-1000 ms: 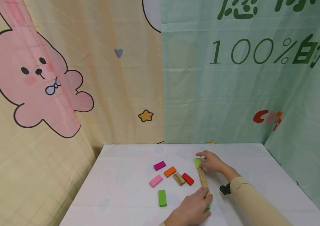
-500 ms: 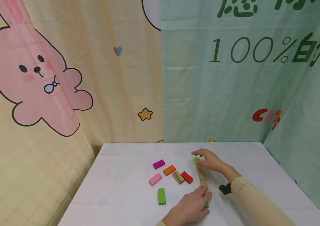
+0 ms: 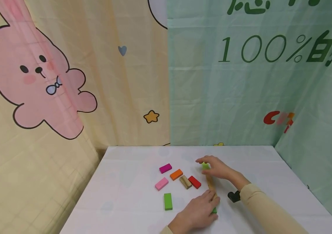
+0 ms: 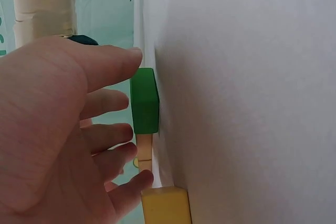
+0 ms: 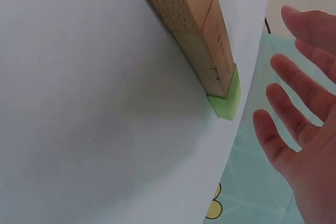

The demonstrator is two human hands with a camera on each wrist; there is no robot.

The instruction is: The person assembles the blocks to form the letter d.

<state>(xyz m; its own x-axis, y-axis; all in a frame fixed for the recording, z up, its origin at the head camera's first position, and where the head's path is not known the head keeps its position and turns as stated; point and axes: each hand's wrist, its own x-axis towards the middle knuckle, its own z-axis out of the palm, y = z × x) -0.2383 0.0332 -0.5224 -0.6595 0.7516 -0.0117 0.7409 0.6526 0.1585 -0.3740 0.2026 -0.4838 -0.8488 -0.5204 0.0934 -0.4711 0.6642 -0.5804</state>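
On the desk (image 3: 125, 201) lies a row of wooden blocks (image 5: 202, 51), ended by a dark green block (image 4: 144, 100) and a light green block (image 5: 227, 107). The left hand (image 3: 198, 210) has loose fingers just beside the dark green block; exact contact I cannot tell. The right hand (image 3: 217, 166) keeps its fingers wide, apart from the light green block.

The white table (image 3: 119, 191) is backed by a cream curtain (image 3: 125, 87), printed with a pink rabbit (image 3: 46, 97) and 1 orange star (image 3: 151, 116), and a pale green curtain (image 3: 212, 104), marked with dark green "100%" lettering (image 3: 266, 49).
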